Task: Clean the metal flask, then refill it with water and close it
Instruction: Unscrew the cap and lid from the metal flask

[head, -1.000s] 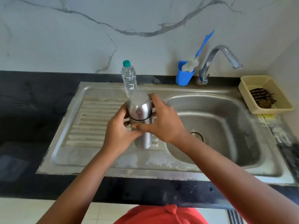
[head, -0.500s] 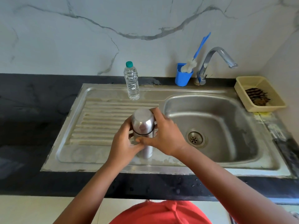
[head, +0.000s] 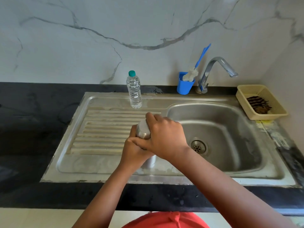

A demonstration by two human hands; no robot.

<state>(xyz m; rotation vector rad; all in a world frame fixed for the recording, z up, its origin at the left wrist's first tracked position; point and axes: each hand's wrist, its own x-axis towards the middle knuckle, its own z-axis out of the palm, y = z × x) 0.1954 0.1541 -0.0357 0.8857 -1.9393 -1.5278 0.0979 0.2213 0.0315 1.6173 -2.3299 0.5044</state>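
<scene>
From where I stood, nothing in the room could be read. The metal flask [head: 148, 162] carried a small dark mark low on its side, below the hands, but it was too small and blurred to make out as letters. The clear plastic water bottle [head: 134, 91] standing at the back of the sink's drainboard showed no label that I could read, and its green cap was plain.

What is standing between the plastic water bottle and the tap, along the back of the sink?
In the head view, a blue cup holding a bottle brush stands between the plastic water bottle and the tap, much closer to the tap.
</scene>
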